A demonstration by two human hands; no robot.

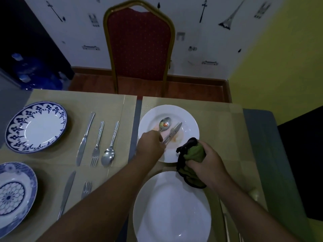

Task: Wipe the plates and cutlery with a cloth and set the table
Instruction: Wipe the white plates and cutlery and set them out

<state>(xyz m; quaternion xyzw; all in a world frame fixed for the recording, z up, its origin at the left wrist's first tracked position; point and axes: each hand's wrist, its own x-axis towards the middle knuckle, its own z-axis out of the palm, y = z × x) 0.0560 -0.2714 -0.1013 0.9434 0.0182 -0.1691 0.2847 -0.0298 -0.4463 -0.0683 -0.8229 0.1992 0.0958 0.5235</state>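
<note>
Left hand (151, 144) fingers curled round dirty cutlery handles (166, 137) over the smeared white plate (188, 123), right hand (208, 158) clutching the bunched green cloth (190, 154) just beside

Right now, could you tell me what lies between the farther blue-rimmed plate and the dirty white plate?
In the head view, a knife, a fork and a spoon lie side by side on the placemat between them.

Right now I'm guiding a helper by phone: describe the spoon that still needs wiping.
Find the red chair; the smeared white plate sits right before it. The spoon lies on that plate, handle in the left hand. Unlike the clean spoon further left, its bowl holds an orange blob.
</note>
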